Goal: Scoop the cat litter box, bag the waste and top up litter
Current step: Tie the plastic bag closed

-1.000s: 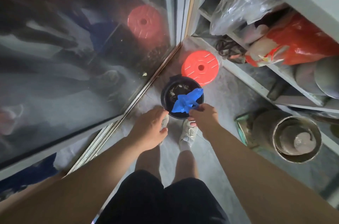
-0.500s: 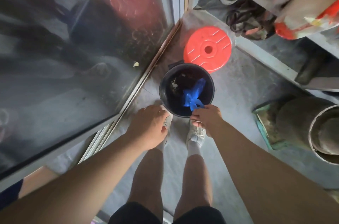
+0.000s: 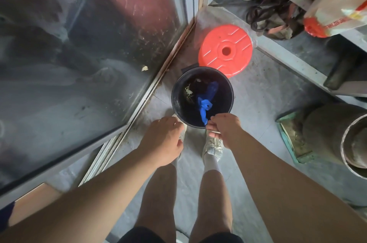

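Your right hand (image 3: 223, 129) pinches the blue bag (image 3: 205, 102) at the near rim of the black bin (image 3: 176, 101). The bag hangs inside, its long axis running away from you. Left hand (image 3: 164, 139) loosely curled, holding nothing, just left of the rim. Release looks like the next step.

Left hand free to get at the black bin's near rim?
Probably yes. The left hand hangs by the bin, holding nothing visible; the right hand pinches the blue bag beside it.

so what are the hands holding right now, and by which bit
The right hand pinches the blue bag by its near end, over the black bin. The left hand holds nothing visible.
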